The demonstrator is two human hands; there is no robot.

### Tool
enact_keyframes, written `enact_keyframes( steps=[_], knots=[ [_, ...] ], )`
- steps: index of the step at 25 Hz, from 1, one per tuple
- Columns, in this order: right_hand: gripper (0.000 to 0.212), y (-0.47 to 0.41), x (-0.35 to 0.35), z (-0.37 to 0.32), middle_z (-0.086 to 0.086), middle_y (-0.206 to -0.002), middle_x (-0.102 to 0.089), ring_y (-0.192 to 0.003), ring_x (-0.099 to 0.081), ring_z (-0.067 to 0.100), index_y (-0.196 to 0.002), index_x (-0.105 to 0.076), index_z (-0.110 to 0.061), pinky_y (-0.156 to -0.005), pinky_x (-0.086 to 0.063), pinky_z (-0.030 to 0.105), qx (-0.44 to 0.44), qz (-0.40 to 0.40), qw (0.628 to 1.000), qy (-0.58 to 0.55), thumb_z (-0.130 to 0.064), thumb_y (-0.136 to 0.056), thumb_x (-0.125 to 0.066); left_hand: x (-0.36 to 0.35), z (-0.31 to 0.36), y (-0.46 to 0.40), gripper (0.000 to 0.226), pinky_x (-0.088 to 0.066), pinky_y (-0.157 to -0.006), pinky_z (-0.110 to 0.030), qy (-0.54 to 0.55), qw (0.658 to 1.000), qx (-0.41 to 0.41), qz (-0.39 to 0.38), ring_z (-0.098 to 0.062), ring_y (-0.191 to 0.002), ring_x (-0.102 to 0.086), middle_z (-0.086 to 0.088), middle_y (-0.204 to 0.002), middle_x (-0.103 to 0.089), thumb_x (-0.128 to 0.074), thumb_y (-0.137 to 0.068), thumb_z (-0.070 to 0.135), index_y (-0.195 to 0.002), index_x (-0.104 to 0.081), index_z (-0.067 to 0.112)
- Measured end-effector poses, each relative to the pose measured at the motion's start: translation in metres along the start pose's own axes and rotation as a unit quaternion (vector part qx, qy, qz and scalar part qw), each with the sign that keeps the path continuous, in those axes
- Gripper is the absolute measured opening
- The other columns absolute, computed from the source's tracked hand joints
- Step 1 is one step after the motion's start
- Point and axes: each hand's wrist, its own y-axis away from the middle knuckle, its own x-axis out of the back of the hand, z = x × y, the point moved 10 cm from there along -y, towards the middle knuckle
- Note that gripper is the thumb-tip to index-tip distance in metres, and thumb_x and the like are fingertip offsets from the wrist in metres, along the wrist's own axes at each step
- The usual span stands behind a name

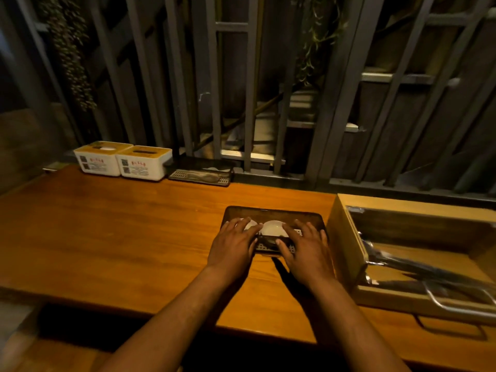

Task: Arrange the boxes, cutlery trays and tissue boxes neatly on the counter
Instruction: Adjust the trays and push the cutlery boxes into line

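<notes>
We see a dark cutlery tray [273,214] at center on the tabletop [120,224], holding 2 white dishes [272,227]. Our left hand [233,247] and right hand [306,251] lie flat on it, fingers spread (no closed grip). 2 tissue boxes [122,161] sit at 10 o'clock, a second tray [201,174] beside them.

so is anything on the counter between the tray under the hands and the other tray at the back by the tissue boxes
Nothing visible: bare counter lies between the near tray under both hands and the back tray beside the tissue boxes.
</notes>
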Motion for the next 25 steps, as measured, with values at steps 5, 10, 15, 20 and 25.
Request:
enact_keyframes(
  steps=[5,10,15,20,25],
  knots=[
    [0.056,-0.079,-0.021,0.000,-0.003,-0.161,-0.024,-0.150,-0.011,0.025,-0.149,-0.029,-0.041,-0.120,-0.001,0.053,-0.036,-0.020,0.999,0.032,-0.060,-0.097,-0.033,-0.019,-0.036,-0.072,0.045,-0.028,-0.115,-0.039,-0.002,1.000,0.021,0.015,-0.021,-0.137,-0.033,-0.002,-0.147,-0.044,-0.044,-0.099,0.037,-0.144,-0.039,0.038],
    [0.056,-0.172,-0.041,0.009,-0.003,-0.164,-0.014,-0.151,-0.006,0.026,-0.151,-0.021,-0.042,-0.120,-0.002,0.055,-0.064,-0.022,0.996,0.058,-0.059,-0.098,-0.029,-0.048,-0.064,-0.165,0.051,-0.035,-0.109,-0.043,-0.061,0.998,0.004,0.009,-0.028,-0.132,-0.039,-0.008,-0.143,-0.045,-0.052,-0.097,0.037,-0.145,-0.037,0.036],
    [0.073,-0.237,-0.063,0.023,-0.001,-0.165,-0.005,-0.151,-0.001,0.028,-0.153,-0.009,-0.040,-0.119,0.001,0.056,-0.047,-0.045,0.992,0.106,-0.064,-0.091,-0.040,-0.079,-0.087,-0.230,0.050,-0.035,-0.109,-0.046,-0.074,0.997,0.004,0.022,-0.029,-0.131,-0.042,-0.009,-0.142,-0.048,-0.051,-0.098,0.034,-0.146,-0.036,0.034],
    [0.099,-0.269,-0.072,0.027,0.001,-0.165,0.000,-0.151,0.002,0.031,-0.154,-0.002,-0.038,-0.119,0.000,0.059,-0.019,-0.072,0.988,0.133,-0.057,-0.079,-0.065,-0.091,-0.099,-0.255,0.048,-0.032,-0.111,-0.045,-0.057,0.997,0.017,0.053,-0.028,-0.132,-0.040,-0.008,-0.142,-0.048,-0.048,-0.099,0.031,-0.146,-0.038,0.033],
    [0.106,-0.271,-0.069,0.030,0.003,-0.165,0.003,-0.150,0.003,0.033,-0.154,0.003,-0.037,-0.118,-0.002,0.059,-0.027,-0.128,0.982,0.135,-0.045,-0.079,-0.071,-0.094,-0.092,-0.258,0.063,-0.025,-0.115,-0.051,-0.098,0.995,0.009,-0.005,-0.032,-0.137,-0.034,-0.009,-0.147,-0.044,-0.059,-0.092,0.030,-0.149,-0.031,0.032]
  ],
)
